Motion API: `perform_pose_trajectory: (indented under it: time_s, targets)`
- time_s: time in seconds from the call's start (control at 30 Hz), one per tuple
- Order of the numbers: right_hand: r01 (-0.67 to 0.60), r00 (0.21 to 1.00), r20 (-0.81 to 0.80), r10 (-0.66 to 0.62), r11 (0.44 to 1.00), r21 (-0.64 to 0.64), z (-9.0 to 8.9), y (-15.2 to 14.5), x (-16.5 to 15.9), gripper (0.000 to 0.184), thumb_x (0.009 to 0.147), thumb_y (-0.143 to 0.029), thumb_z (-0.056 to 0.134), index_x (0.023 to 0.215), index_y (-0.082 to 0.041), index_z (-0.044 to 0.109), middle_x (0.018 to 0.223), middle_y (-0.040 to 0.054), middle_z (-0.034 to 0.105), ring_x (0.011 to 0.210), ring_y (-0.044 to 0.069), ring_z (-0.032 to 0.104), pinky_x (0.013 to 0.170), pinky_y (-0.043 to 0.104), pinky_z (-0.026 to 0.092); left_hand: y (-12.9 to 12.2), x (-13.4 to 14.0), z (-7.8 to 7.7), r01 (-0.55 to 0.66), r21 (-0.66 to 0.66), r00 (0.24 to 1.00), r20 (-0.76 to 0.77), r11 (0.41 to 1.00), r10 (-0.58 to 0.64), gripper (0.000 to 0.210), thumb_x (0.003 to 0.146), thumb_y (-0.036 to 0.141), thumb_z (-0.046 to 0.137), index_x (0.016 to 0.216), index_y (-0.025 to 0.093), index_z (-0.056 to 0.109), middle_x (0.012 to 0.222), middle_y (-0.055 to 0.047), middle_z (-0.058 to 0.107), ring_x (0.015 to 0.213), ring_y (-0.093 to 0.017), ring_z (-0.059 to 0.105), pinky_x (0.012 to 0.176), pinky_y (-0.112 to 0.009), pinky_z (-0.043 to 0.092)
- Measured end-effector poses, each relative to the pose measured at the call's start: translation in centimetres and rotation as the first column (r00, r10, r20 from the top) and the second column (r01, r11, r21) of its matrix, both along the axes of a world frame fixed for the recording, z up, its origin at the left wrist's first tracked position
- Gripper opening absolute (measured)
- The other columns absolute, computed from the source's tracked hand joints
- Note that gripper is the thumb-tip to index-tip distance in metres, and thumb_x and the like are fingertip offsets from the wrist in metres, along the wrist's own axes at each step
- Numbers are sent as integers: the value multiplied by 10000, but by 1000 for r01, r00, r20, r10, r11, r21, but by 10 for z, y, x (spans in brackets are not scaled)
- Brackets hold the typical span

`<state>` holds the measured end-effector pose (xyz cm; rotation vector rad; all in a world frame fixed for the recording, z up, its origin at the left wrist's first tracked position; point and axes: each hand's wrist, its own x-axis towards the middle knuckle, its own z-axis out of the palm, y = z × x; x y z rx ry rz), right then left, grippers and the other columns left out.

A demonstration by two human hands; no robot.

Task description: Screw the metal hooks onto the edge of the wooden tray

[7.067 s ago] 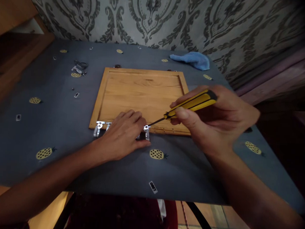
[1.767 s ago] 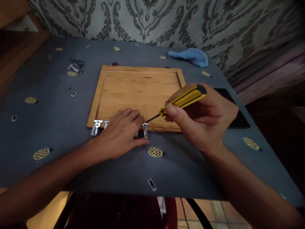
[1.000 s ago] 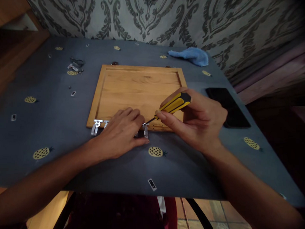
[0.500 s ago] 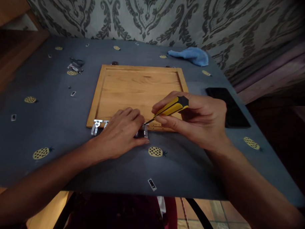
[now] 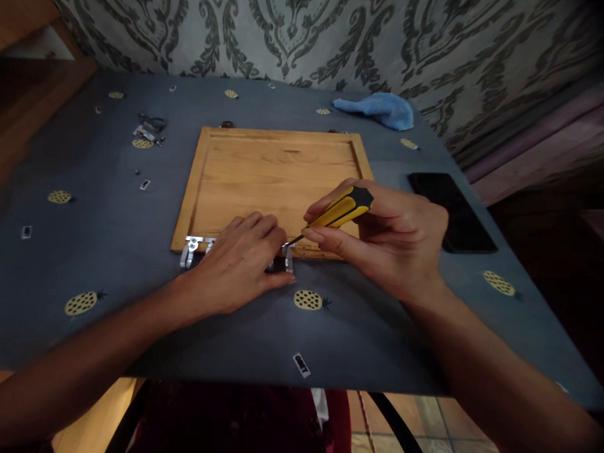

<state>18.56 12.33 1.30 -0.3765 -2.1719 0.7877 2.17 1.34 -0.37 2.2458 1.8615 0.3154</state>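
Our right hand [image 5: 398,246] grips the screwdriver [image 5: 327,218] by its handle [image 5: 345,207] (likely light, stiff, right spot); left hand [image 5: 246,261] drapes over the wooden panel [image 5: 268,182], can't tell if clamping.

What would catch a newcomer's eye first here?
Probably the yellow-and-black screwdriver in the right hand, its tip at a metal bracket on the near edge of the wooden panel. The left hand lies across that edge. A blue cloth sits at the far right of the table.
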Motion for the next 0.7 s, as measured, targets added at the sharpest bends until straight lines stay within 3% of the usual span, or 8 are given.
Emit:
perform_pose_trajectory:
  time_s: [0.43,0.7]
  targets:
    - [65,998,-28,-62,994,87,-2,-3,-1,190,805,-377,808,737,-242,693,629,-30,629,589,152,607,527,304,451,1,1,2,-1,-27,1000,-7,1000,0,363,870,446,710,1038,149,587,1150,-108,606,1115,-301,542,937,-465,466]
    - [101,994,-48,-98,992,76,-5,-4,-1,185,800,-376,813,735,-253,691,629,-22,631,590,163,604,523,318,449,1,1,4,-5,-45,1000,4,999,5,372,857,437,730,1040,152,575,1135,-98,607,1104,-290,545,932,-441,463]
